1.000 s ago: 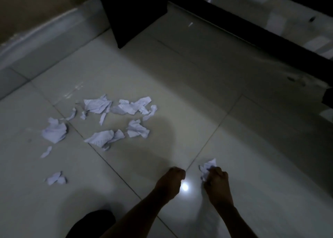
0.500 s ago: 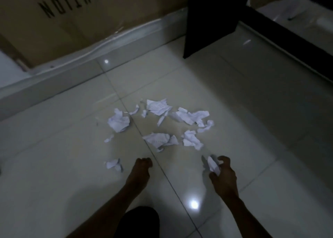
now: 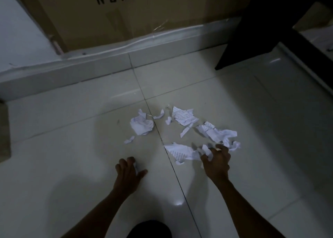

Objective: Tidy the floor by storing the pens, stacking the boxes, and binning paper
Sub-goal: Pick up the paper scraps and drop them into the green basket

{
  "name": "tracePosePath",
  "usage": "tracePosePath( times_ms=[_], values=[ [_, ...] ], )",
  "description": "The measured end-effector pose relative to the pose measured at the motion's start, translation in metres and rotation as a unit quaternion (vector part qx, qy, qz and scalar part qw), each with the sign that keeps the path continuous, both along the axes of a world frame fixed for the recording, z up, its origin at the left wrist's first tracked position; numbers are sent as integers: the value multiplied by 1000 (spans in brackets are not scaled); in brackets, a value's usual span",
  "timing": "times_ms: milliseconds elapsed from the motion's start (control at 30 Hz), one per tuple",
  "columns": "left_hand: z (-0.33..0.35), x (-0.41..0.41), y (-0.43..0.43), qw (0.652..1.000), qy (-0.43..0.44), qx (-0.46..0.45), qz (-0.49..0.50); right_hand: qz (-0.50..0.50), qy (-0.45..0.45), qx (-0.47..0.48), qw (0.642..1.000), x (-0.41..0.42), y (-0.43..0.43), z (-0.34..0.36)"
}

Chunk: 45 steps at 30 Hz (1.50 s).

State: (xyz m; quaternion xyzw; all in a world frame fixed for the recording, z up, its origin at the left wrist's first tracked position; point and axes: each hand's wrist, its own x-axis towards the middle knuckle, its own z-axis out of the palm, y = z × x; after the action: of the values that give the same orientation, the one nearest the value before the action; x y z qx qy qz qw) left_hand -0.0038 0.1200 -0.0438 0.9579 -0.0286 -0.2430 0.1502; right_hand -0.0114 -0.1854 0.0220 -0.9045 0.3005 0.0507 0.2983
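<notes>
Torn and crumpled white paper lies scattered on the pale tiled floor [image 3: 72, 165]. A crumpled ball [image 3: 141, 125] sits left of the tile joint, and a small scrap [image 3: 129, 140] lies just below it. Printed torn sheets [image 3: 182, 116] and a creased sheet [image 3: 219, 133] lie further right. My right hand [image 3: 216, 163] holds white scraps in its curled fingers and rests over the right end of a flat printed piece [image 3: 177, 152]. My left hand [image 3: 128, 173] is curled down on the floor around a small white scrap [image 3: 136, 167], mostly hidden under the fingers.
A big cardboard box [image 3: 144, 12] with black lettering stands behind a low white ledge [image 3: 72, 77]. A dark furniture leg [image 3: 252, 30] and its rail stand at the upper right. A beige object [image 3: 3, 129] shows at the left edge. My dark-clad knee [image 3: 151, 228] is at the bottom.
The view swung left and closer to the paper pile. My right hand carried its scrap forward onto the near pieces. My left hand reached out and closed over the small scrap at lower left.
</notes>
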Motion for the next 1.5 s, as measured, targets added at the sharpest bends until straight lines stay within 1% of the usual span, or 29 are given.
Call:
tracePosePath(
  times_ms=[33, 133, 167, 233, 267, 333, 400, 433, 500, 600, 667, 733, 800, 867, 900, 967, 1000, 1067, 1133, 1167, 1200, 1267, 1367, 1400, 1500],
  values=[
    [-7, 0, 3, 1000, 0, -2, -8, 0, -7, -3, 1000, 4, 6, -2],
    [-2, 2, 2, 999, -14, -32, 15, 19, -67, -13, 998, 21, 23, -10],
    [1, 3, 1, 998, -23, -44, 35, 20, -48, 3, 999, 27, 30, -9],
    [8, 4, -2, 996, -20, -60, 55, 19, 78, 53, 995, 38, 42, -11],
    [10, 2, -1, 997, -26, -57, 53, 37, 128, 46, 990, 41, 48, -16],
    [9, -4, 3, 997, 28, -54, 49, 96, 160, 22, 982, 39, 64, -26],
    [4, -7, 7, 998, 21, -41, 32, 124, 162, -21, 979, 36, 79, -31],
    [3, -9, 9, 999, -6, -38, 32, 125, 161, -37, 978, 35, 82, -33],
    [7, -10, 10, 998, -25, -44, 27, 113, 151, -55, 981, 34, 83, -37],
    [6, -12, 15, 994, -26, -87, 61, 96, 134, -51, 985, 31, 81, -41],
    [3, -8, 15, 984, -18, -127, 121, 90, 117, -43, 988, 29, 82, -44],
    [1, -1, 13, 980, -16, -129, 151, 88, 110, -47, 989, 32, 82, -49],
    [0, 3, 12, 980, -22, -133, 149, 115, 119, -80, 983, 36, 86, -52],
    [2, 3, 14, 976, -41, -144, 158, 175, 130, -120, 969, 35, 91, -58],
    [3, 4, 15, 973, -51, -151, 165, 178, 142, -119, 967, 34, 91, -62],
    [3, 7, 19, 979, -41, -154, 127, 202, 154, -101, 962, 32, 90, -66],
    [4, 11, 22, 982, -33, -148, 114, 201, 141, -85, 966, 33, 86, -68],
    [4, 21, 33, 982, -32, -149, 108, 172, 137, -17, 975, 35, 79, -58],
    [3, 27, 42, 983, -39, -149, 99, 155, 147, 58, 975, 35, 73, -44],
    [3, 27, 45, 983, -35, -151, 97, 145, 125, 80, 978, 35, 71, -37],
    [9, 29, 43, 983, -32, -151, 101, 142, 92, 81, 982, 33, 67, -30],
    [24, 30, 37, 981, -13, -153, 120, 123, 54, 71, 988, 32, 60, -16],
    [42, 39, 28, 975, -1, -156, 161, 90, 23, 84, 992, 35, 45, 4],
    [46, 47, 25, 969, 8, -159, 189, 82, 8, 95, 992, 39, 38, 12],
    [51, 79, 16, 943, -10, -185, 277, 35, -40, 144, 988, 55, 14, 24]
  ],
)
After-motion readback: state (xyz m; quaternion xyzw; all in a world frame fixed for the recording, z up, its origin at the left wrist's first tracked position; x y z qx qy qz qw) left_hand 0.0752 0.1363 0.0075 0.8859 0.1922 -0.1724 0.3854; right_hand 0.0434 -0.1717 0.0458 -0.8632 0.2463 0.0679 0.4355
